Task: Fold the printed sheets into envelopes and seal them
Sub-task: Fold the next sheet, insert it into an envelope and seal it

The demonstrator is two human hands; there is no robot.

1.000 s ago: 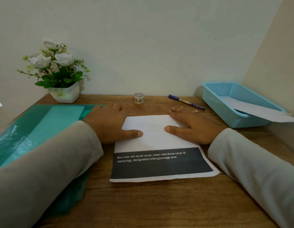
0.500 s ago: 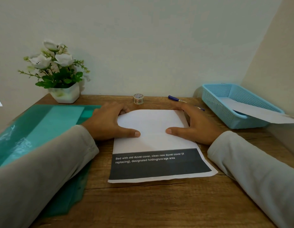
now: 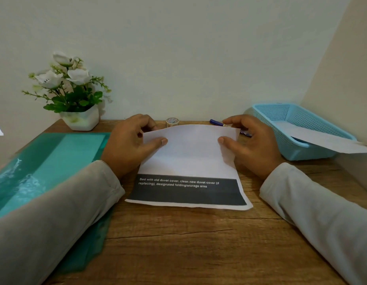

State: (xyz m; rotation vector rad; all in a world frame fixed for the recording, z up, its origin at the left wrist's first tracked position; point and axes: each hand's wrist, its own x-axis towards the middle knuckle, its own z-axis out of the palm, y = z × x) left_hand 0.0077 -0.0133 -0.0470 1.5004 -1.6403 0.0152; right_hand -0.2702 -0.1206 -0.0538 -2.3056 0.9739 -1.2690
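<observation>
A printed sheet (image 3: 188, 161) lies on the wooden desk (image 3: 188, 243), its near strip dark grey with white text. Its folded far part is lifted off the desk and bowed upward. My left hand (image 3: 130, 144) pinches the sheet's upper left corner, thumb on top and fingers behind. At the upper right corner my right hand (image 3: 248, 142) pinches it the same way. A small roll of tape (image 3: 172, 121) stands behind the sheet near the wall, partly hidden by the raised edge.
A teal plastic folder (image 3: 44, 171) lies at the left under my left sleeve. A potted white flower (image 3: 75, 112) stands at the back left. A blue pen (image 3: 216, 122) lies behind my right hand. At the right, a blue basket (image 3: 297, 128) holds a folded paper (image 3: 326, 140).
Both hands went from pressing the folded sheet flat to pinching its far corners and lifting that part up off the desk. The folded flap has opened and risen toward the wall.
</observation>
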